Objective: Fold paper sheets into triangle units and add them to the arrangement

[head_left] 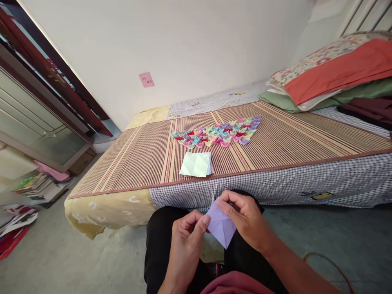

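A lilac sheet of origami paper (pixel 223 228), folded to a diamond with crease lines across its face, is held over my lap between both hands. My left hand (pixel 189 241) pinches its left corner between thumb and fingers. At the upper right edge, my right hand (pixel 245 216) grips it with the thumb on top. On the mat beyond my knees lies a stack of creased paper squares (pixel 196 164), pale green on top with blue and pink edges showing. Behind the stack, many small folded paper boats (pixel 219 132) in mixed colours stand in close rows.
A striped bamboo mat (pixel 131 163) covers the bed, over a checked and yellow sheet. Pillows (pixel 343 69) and dark folded cloth (pixel 370 108) are at the right. A pink note (pixel 146 79) is on the wall. Books (pixel 38 185) are piled on the left, beside a glass-panelled door (pixel 39 118).
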### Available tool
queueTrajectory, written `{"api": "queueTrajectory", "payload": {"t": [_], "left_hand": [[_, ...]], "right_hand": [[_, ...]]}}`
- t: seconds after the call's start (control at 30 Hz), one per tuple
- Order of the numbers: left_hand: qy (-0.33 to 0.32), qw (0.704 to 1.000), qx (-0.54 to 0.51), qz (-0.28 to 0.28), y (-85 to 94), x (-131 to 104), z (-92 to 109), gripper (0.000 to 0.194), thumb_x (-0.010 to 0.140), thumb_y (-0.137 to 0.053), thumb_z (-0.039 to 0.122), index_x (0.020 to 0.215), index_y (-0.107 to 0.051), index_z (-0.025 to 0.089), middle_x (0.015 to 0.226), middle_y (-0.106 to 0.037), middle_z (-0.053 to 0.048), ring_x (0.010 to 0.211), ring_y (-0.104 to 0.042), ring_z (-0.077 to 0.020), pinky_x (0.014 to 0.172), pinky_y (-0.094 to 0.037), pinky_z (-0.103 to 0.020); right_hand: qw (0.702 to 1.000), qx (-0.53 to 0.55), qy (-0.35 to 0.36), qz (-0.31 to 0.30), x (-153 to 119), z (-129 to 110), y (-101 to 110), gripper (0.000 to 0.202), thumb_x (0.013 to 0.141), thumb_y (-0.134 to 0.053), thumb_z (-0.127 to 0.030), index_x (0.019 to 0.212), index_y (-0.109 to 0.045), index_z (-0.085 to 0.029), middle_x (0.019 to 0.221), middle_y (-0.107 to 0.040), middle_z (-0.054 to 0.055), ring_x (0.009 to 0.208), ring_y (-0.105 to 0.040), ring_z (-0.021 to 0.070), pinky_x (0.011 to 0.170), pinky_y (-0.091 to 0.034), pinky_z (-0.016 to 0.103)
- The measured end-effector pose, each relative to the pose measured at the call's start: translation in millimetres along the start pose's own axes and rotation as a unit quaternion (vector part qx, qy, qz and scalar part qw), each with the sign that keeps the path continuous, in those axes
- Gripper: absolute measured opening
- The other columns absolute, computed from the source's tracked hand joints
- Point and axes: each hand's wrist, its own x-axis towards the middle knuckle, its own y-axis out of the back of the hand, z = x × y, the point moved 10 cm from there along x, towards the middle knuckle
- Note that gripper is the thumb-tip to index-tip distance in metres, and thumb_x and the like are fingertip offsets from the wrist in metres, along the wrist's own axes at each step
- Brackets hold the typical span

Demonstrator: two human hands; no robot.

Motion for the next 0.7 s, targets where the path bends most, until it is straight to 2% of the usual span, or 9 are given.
{"api": "queueTrajectory", "payload": {"t": [0.07, 0.17, 0.27, 0.4, 0.5, 0.6, 0.7], "left_hand": [[0.016, 1.000, -0.018, -0.017, -2.1, 3.4, 0.2, 0.042, 0.088, -0.076, 0.048, 0.064, -0.066, 0.015, 0.062, -0.053, 0.001, 0.063, -0.042, -0.0117, 0.060, -0.035, -0.023], [0.082, 0.992, -0.069, -0.073, -14.7, 8.0, -7.6, 0.033, 0.072, -0.091, 0.041, 0.073, -0.073, 0.013, 0.067, -0.063, -0.001, 0.063, -0.051, -0.0123, 0.062, -0.041, -0.023], [0.114, 0.982, -0.110, -0.099, -23.7, 10.2, -14.5, 0.033, 0.064, -0.097, 0.034, 0.069, -0.072, 0.012, 0.063, -0.062, 0.000, 0.058, -0.051, -0.0097, 0.058, -0.040, -0.021], [0.105, 0.979, -0.168, -0.038, -17.1, 12.4, -19.0, 0.028, 0.070, -0.094, 0.032, 0.080, -0.078, 0.011, 0.070, -0.071, -0.003, 0.059, -0.059, -0.0113, 0.060, -0.048, -0.022], [0.077, 0.970, -0.229, 0.031, -8.2, 13.7, -14.8, 0.026, 0.072, -0.092, 0.031, 0.086, -0.080, 0.013, 0.077, -0.077, -0.006, 0.067, -0.067, -0.0162, 0.067, -0.054, -0.027], [0.058, 0.958, -0.268, 0.078, -3.5, 15.7, -9.4, 0.029, 0.069, -0.093, 0.030, 0.090, -0.080, 0.014, 0.081, -0.078, -0.007, 0.073, -0.071, -0.0202, 0.073, -0.057, -0.031], [0.062, 0.949, -0.297, 0.089, -4.2, 17.3, -9.3, 0.029, 0.068, -0.094, 0.029, 0.089, -0.080, 0.013, 0.082, -0.078, -0.008, 0.076, -0.072, -0.0207, 0.077, -0.057, -0.032]], "right_hand": [[1.000, -0.007, -0.001, -0.010, 1.0, -1.0, 0.1, 0.033, 0.100, -0.058, -0.040, 0.075, -0.063, -0.019, 0.066, -0.055, -0.003, 0.060, -0.047, 0.0123, 0.055, -0.036, 0.026], [0.997, -0.010, -0.005, -0.072, 2.6, -7.3, -11.8, 0.029, 0.098, -0.062, -0.038, 0.076, -0.067, -0.018, 0.068, -0.060, -0.002, 0.063, -0.052, 0.0130, 0.059, -0.039, 0.026], [0.994, 0.011, -0.016, -0.112, 4.5, -10.2, -22.1, 0.030, 0.094, -0.069, -0.039, 0.073, -0.067, -0.017, 0.067, -0.059, -0.002, 0.064, -0.052, 0.0130, 0.060, -0.039, 0.026], [0.993, 0.071, -0.047, -0.077, 9.3, 3.5, -14.5, 0.028, 0.086, -0.077, -0.044, 0.084, -0.067, -0.018, 0.073, -0.060, -0.002, 0.068, -0.053, 0.0135, 0.062, -0.042, 0.025], [0.986, 0.117, -0.082, -0.087, 7.8, 19.0, -15.8, 0.033, 0.082, -0.082, -0.046, 0.090, -0.067, -0.017, 0.076, -0.061, -0.001, 0.069, -0.054, 0.0140, 0.064, -0.043, 0.026], [0.982, 0.121, -0.091, -0.117, 3.3, 24.2, -25.5, 0.033, 0.078, -0.086, -0.042, 0.084, -0.066, -0.017, 0.075, -0.061, -0.002, 0.070, -0.053, 0.0137, 0.065, -0.042, 0.025], [0.984, 0.125, -0.087, -0.087, 2.6, 22.8, -24.4, 0.034, 0.077, -0.086, -0.040, 0.072, -0.062, -0.017, 0.068, -0.053, -0.004, 0.065, -0.047, 0.0118, 0.060, -0.038, 0.024]]}}
